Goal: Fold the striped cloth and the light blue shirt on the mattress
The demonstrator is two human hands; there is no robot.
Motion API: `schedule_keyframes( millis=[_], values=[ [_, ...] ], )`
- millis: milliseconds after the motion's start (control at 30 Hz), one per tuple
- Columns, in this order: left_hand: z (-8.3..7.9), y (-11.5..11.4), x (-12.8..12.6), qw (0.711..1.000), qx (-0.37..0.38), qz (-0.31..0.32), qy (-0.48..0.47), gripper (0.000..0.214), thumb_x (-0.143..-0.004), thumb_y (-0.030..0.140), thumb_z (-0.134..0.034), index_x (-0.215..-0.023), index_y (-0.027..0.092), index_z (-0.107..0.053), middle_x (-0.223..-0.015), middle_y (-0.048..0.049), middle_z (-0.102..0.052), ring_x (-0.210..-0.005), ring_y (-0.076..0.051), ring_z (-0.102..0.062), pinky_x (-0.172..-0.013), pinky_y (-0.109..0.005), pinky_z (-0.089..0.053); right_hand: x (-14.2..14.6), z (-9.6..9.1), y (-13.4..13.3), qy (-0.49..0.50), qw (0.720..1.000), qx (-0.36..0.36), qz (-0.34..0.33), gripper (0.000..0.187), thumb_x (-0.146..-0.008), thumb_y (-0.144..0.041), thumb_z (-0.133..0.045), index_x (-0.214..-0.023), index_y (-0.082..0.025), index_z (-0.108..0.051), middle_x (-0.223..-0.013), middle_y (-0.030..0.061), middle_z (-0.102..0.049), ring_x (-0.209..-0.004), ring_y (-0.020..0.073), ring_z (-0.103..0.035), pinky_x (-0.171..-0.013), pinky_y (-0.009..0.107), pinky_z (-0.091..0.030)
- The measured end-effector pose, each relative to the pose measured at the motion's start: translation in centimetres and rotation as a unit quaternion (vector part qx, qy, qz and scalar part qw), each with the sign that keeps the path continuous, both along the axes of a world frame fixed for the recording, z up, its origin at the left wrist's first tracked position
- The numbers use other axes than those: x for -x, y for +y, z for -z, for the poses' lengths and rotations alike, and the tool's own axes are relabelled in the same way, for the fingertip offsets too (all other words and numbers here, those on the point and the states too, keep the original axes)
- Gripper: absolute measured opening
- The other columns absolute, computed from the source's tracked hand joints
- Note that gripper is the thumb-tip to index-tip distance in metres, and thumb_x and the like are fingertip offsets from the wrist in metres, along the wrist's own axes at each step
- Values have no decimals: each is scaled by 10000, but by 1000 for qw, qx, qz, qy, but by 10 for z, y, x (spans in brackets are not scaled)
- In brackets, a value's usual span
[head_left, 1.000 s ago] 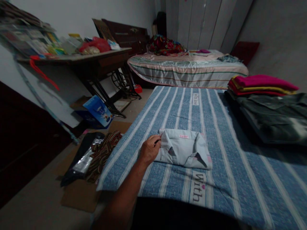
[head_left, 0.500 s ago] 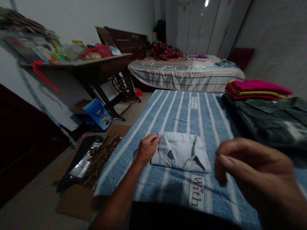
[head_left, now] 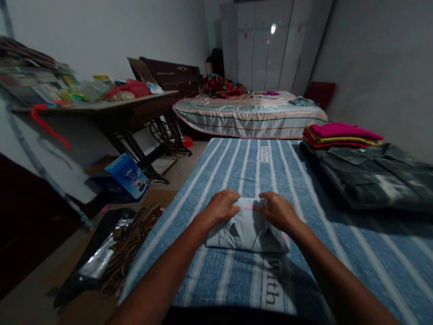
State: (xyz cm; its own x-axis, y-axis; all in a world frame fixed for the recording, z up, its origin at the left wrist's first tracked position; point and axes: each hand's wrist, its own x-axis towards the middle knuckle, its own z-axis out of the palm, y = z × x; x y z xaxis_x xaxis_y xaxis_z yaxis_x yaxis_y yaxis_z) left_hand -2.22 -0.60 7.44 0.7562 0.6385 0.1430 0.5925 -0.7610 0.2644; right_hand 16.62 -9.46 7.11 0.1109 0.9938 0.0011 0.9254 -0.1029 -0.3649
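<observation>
Head view. Both of the person's forearms reach forward over a bed covered by a blue striped bedspread [head_left: 304,180]. A pale grey folded shirt [head_left: 248,231] lies flat on the near middle of the bedspread, collar side towards the camera, just beyond a printed word on one white stripe.

The left hand [head_left: 221,206] rests palm down on the shirt's far left corner. The right hand [head_left: 278,210] rests palm down on its far right corner. The two hands are close together with a small pink label showing between them. The fingers of both hands curl over the shirt's far edge. In the dim light it cannot be told whether they pinch the cloth or only press on it.

To the right on the bedspread lies a dark green garment [head_left: 372,176], spread flat. Beyond it is a stack of pink, yellow and red folded cloths [head_left: 338,134].

A second bed [head_left: 250,115] stands crosswise behind, before a pale wardrobe [head_left: 270,49]. At left, a cluttered table [head_left: 135,104] stands against the wall. A blue box [head_left: 127,175] and a striped cloth [head_left: 131,239] are on the floor.
</observation>
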Motion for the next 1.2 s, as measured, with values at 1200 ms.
schedule_keyframes(
  millis=[1200],
  values=[
    [-1, 30, -3, 979, 198, 22, -51, 149, -670, 175, -497, -694, 131, -638, -632, 4, -573, -646, -144, -524, -578, -224, -345, -22, 19, 22, 41, 998, 10, -37, 374, -735, -40, -478, -973, -196, -720, -1014, 66, -697, -1020, 207, -606, -806, 223, -387]
  ],
)
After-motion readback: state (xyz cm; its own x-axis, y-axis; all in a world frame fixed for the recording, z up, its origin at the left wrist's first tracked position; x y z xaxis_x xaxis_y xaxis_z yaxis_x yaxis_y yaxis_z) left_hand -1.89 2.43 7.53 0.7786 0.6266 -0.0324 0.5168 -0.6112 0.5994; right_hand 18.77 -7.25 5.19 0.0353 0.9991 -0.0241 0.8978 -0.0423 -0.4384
